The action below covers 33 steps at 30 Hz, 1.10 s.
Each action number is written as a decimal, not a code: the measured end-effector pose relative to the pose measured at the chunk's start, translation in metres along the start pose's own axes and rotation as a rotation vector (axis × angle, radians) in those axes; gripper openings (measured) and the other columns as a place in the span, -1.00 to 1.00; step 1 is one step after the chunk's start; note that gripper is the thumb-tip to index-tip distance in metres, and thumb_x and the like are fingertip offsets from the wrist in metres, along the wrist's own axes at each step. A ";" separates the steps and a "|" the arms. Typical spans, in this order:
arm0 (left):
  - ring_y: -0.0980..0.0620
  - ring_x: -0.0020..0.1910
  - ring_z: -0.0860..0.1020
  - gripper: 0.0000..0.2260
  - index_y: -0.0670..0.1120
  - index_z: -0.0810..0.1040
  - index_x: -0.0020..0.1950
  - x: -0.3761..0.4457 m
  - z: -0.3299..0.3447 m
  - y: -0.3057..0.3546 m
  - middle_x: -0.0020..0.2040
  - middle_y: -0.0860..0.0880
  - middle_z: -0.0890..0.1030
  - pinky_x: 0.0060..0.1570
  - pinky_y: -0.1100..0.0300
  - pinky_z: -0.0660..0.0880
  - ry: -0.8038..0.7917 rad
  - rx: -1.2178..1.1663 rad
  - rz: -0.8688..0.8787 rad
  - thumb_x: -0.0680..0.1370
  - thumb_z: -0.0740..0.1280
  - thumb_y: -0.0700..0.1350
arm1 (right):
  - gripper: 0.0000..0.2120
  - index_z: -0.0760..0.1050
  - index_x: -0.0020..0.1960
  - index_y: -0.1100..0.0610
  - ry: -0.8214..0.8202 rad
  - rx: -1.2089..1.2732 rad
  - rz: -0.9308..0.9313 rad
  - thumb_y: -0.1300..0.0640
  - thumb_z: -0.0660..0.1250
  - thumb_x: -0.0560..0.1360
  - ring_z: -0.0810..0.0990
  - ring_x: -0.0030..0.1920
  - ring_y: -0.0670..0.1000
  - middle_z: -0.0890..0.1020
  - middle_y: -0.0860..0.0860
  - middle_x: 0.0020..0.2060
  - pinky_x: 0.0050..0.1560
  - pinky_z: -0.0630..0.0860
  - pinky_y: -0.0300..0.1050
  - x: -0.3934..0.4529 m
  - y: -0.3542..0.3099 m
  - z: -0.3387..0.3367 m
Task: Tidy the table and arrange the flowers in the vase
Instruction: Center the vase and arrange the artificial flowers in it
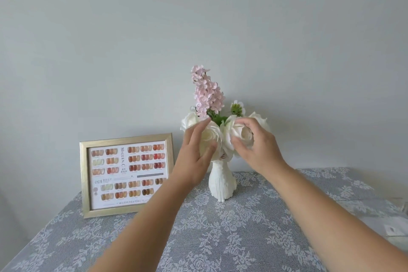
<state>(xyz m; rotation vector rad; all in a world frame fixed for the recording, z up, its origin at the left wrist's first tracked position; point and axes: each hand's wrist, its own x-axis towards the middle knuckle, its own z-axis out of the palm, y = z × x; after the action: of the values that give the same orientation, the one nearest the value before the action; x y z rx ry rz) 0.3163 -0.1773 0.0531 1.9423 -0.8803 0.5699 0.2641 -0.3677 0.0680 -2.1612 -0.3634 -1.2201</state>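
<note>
A white ceramic vase (221, 181) stands upright at the back of the table. It holds several white roses (213, 137), a tall pink flower spike (206, 93) and a small green-centred bloom (236, 107). My left hand (194, 154) is spread flat against the left side of the front rose, fingers apart. My right hand (257, 148) curls around a white rose (242, 133) on the right, thumb and fingers touching its petals. The neck of the vase is partly hidden by the blooms and my hands.
A gold-framed nail-colour chart (125, 174) stands to the left of the vase against the wall. A grey lace tablecloth (220, 238) covers the table. At the right edge lies a pale surface with a small label (391, 229).
</note>
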 end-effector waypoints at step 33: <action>0.38 0.40 0.26 -0.48 0.26 0.18 0.55 -0.025 -0.027 -0.018 0.51 0.22 0.26 0.29 0.29 0.19 0.174 -0.443 -0.340 0.59 0.16 0.21 | -0.62 0.31 0.37 -0.03 0.302 0.558 0.854 0.00 0.19 0.57 0.52 0.11 -0.01 0.44 0.01 0.26 0.06 0.46 -0.09 -0.012 0.050 -0.019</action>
<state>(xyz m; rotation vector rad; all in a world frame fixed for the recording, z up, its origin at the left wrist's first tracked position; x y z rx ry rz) 0.3130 -0.1389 0.0397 1.5622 -0.4981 0.3040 0.2708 -0.4173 0.0463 -1.3672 0.3049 -0.7874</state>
